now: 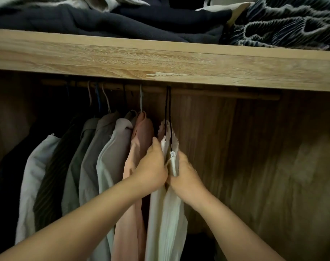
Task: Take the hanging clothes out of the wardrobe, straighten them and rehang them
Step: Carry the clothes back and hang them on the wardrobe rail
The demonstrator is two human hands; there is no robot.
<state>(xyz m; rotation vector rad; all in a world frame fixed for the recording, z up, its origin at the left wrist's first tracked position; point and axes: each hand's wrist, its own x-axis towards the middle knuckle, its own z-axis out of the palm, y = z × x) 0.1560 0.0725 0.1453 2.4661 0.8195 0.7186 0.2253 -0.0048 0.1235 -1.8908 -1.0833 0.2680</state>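
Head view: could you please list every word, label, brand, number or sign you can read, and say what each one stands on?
None: no readable text shows in this view.
The small white tab at the top of the cream garment, between the left hand and right hand, may be a label, but it is too small and blurred to read.
The patterned dark fabric on the wooden shelf bears only wavy lines, no lettering.

Garments (107, 157) hang on rail (198, 93) beneath shelf (160, 61) holding folded clothes (122, 21)
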